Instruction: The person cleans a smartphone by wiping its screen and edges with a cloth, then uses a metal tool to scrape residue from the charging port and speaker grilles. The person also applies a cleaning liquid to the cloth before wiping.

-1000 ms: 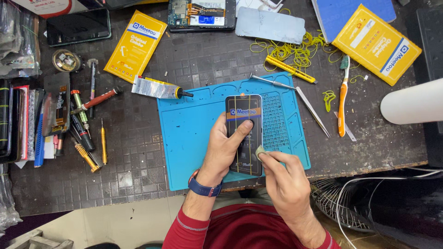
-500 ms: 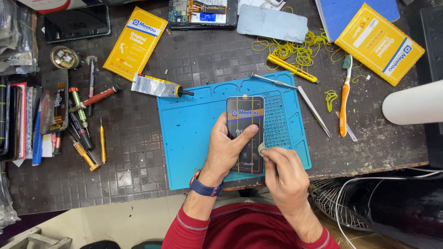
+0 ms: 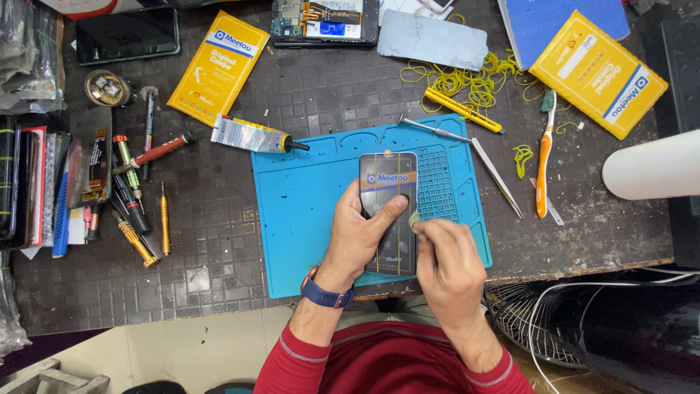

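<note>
Head view, left to right: screwdrivers (image 3: pixel 135 201) crowd the tabletop's (image 3: pixel 211 248) left edge, leaving bare room before the blue mat (image 3: pixel 306 219). Left hand (image 3: pixel 361 233) grips the phone (image 3: pixel 390 211) lying on the mat; right hand (image 3: pixel 448 266), closed on a small pad, has slid slightly lower along its right edge.

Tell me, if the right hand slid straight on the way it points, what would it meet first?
Probably the phone screen it already touches at the edge; the right hand points up-left across it, toward the left hand's thumb.
</note>
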